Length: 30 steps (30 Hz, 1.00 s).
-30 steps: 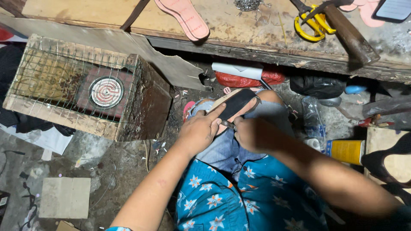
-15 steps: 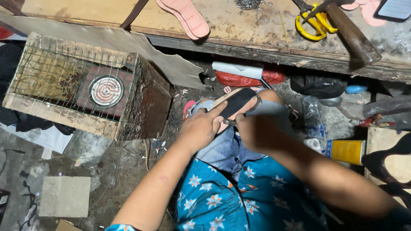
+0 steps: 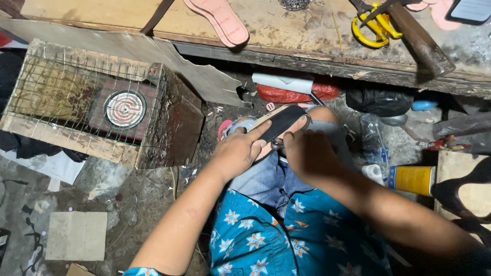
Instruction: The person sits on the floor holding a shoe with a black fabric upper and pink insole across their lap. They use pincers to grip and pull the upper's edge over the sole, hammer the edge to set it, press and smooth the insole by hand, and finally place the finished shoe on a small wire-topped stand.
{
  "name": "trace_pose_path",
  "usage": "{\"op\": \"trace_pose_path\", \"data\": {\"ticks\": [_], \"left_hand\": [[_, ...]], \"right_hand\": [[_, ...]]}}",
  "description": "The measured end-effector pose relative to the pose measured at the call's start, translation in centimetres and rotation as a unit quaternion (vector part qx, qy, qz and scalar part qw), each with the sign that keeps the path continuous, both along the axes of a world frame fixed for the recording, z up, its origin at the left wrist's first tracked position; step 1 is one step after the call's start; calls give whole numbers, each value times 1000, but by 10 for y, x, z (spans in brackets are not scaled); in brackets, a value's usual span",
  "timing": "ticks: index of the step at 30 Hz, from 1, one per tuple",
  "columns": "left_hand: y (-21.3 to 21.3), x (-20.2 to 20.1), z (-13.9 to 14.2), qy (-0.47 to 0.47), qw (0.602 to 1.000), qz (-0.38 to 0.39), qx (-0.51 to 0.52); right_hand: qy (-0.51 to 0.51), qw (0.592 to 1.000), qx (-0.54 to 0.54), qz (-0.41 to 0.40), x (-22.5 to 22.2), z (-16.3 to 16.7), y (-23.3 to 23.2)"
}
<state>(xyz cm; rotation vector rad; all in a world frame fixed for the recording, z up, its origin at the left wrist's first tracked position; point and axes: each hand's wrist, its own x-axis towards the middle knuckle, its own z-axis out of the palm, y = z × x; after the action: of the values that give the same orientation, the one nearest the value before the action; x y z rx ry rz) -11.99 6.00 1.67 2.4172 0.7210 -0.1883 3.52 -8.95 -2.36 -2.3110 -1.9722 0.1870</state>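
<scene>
Down over the person's lap, a black sole piece [image 3: 283, 122] lies slanted across the knee, its far end pointing toward the counter [image 3: 128, 15]. The left hand [image 3: 238, 151] is clenched on its near end from the left, the forefinger stretched along the edge of the black face. The right hand [image 3: 307, 153] closes around the handles of a pair of scissors [image 3: 286, 143] just beside and under the sole's right edge; the blades are mostly hidden, so where they meet the sole cannot be told. The two hands are almost touching.

To the left on the floor stands a wooden box [image 3: 169, 128] with a wire mesh over its open top; inside it sits a round coil heater [image 3: 125, 109]. A torn sheet of cardboard [image 3: 153, 56] leans over the box's far edge. On the counter lie a pink insole [image 3: 220, 20], yellow-handled scissors [image 3: 371, 28] and a hammer [image 3: 419, 43]. Under the counter's edge are a red bundle [image 3: 286, 94] and a white roll [image 3: 281, 82]. At the right, near the right arm, lie a clear plastic bottle [image 3: 373, 140] and a yellow can [image 3: 411, 180] on its side.
</scene>
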Motion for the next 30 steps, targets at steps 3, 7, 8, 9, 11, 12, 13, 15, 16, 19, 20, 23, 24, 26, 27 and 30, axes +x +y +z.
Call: {"op": "trace_pose_path", "data": {"ticks": [3, 7, 8, 9, 11, 12, 13, 15, 16, 19, 20, 23, 24, 26, 27, 30], "left_hand": [[1, -1, 2, 9, 1000, -19, 9], [0, -4, 3, 4, 999, -33, 9], [0, -4, 3, -2, 999, -35, 10], [-1, -4, 3, -6, 999, -38, 10], [-2, -2, 2, -3, 999, -32, 3], [-2, 0, 2, 4, 1000, -21, -4], [-2, 2, 2, 13, 1000, -10, -10], [-2, 9, 1, 31, 999, -8, 11], [-1, 11, 1, 39, 999, -7, 21], [-1, 12, 2, 23, 999, -22, 15], [-1, 12, 2, 26, 999, -23, 18], [-3, 11, 3, 35, 999, -28, 22], [-4, 11, 3, 34, 999, -29, 24], [-5, 11, 3, 30, 999, -32, 25], [-6, 11, 3, 26, 999, -32, 25], [-7, 11, 3, 28, 999, -33, 26]], "right_hand": [[-19, 1000, 16, 3, 0, 2, 1], [46, 999, -18, -5, -5, 8, -11], [70, 997, -37, -6, -8, 9, -15], [91, 994, -54, -7, -10, 10, -19], [112, 992, -48, -12, -16, 10, -23], [120, 992, -46, -16, -18, 9, -23], [119, 991, -56, -34, -19, 8, -22], [117, 988, -76, -69, -19, 4, -18], [75, 994, -54, -53, -17, 3, -16], [-58, 998, 12, -4, -3, 1, -12], [-101, 994, 34, 13, 1, 1, -11], [-66, 998, 6, 17, 13, 3, -13], [-39, 999, -15, 12, 15, 4, -14], [5, 999, -50, 4, 16, 7, -15], [23, 997, -67, 2, 15, 9, -15], [44, 995, -94, -3, 10, 14, -12]]}}
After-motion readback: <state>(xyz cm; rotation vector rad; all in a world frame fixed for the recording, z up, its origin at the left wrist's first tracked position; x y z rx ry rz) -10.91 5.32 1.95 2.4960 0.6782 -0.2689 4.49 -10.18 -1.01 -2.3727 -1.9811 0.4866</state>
